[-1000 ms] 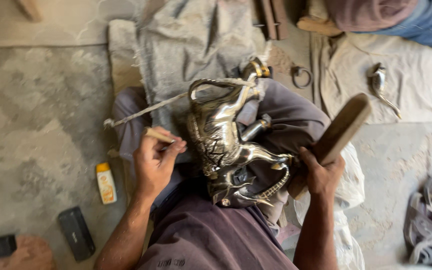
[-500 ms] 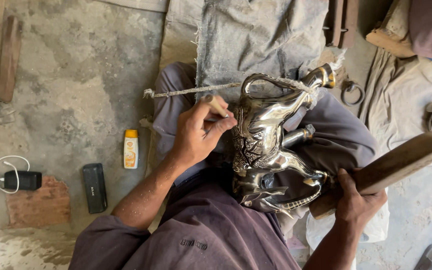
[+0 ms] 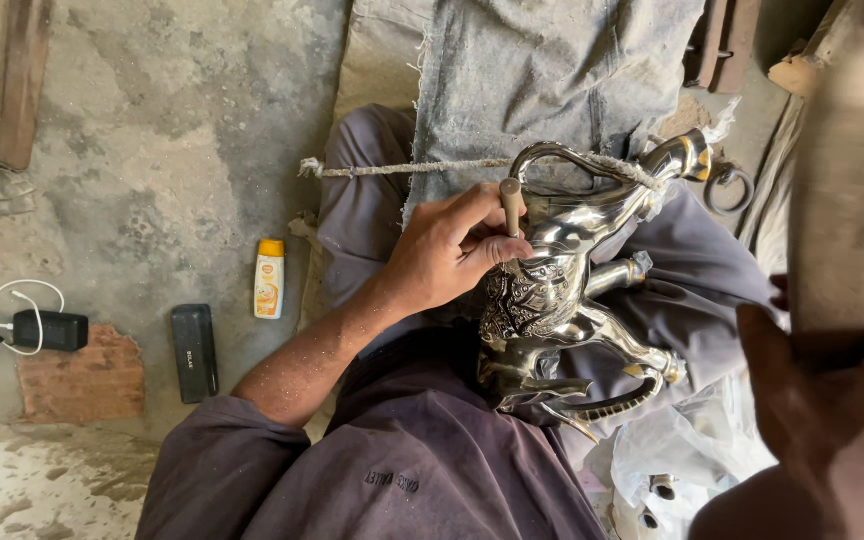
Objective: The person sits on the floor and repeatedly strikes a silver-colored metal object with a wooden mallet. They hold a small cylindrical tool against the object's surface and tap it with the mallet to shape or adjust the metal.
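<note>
A shiny metal animal figure (image 3: 562, 300) with engraved patterns lies across my lap, tied at its curved tail with a frayed rope (image 3: 402, 168). My left hand (image 3: 447, 250) is closed around a small chisel (image 3: 510, 200), its tip set on the figure's back. My right hand (image 3: 832, 400) is raised close to the camera at the right, gripping a wooden mallet (image 3: 847, 180) that looks blurred and large. The figure's horns and legs point toward the lower right.
A grey cloth (image 3: 552, 70) lies over my knees on the concrete floor. To the left are a small yellow-capped bottle (image 3: 270, 280), a black rectangular box (image 3: 194, 352), a brick (image 3: 82, 375) and a black charger with white cable (image 3: 47, 328). A metal ring (image 3: 730, 188) lies at right.
My right hand has lifted the mallet up toward the camera. My left hand stays on the chisel against the figure. The view has shifted slightly.
</note>
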A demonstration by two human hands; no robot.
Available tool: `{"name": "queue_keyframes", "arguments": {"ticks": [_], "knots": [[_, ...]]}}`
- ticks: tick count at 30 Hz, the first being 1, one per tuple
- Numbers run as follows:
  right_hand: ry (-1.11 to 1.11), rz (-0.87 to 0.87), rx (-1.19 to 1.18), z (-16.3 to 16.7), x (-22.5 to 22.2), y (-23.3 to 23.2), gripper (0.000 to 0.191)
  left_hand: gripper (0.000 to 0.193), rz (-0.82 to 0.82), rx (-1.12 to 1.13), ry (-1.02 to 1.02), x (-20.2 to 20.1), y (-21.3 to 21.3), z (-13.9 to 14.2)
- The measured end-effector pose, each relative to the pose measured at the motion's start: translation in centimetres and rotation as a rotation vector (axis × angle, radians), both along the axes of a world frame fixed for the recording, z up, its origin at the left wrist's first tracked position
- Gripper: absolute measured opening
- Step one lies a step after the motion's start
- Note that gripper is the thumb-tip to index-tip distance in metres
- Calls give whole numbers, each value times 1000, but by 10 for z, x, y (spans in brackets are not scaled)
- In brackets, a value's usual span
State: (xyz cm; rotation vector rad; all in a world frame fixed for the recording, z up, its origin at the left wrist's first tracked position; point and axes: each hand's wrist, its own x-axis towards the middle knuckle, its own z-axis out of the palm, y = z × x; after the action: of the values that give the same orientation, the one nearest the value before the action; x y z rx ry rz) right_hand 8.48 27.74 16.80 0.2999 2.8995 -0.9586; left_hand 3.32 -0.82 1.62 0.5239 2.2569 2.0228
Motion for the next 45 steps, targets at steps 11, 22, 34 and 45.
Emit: {"name": "queue_keyframes", "arguments": {"ticks": [11, 22, 34, 45], "knots": [[161, 508, 518, 36, -43, -48, 50, 28, -131, -149, 179, -5, -2, -10], [299, 299, 573, -37, 55, 15, 37, 80, -427, -260, 483, -25, 4, -36], [611, 116, 432, -97, 77, 33, 33, 47, -411, -492, 837, -16, 3, -14], [467, 125, 561, -68, 73, 34, 33, 67, -481, -144, 484, -45, 3, -24]]}}
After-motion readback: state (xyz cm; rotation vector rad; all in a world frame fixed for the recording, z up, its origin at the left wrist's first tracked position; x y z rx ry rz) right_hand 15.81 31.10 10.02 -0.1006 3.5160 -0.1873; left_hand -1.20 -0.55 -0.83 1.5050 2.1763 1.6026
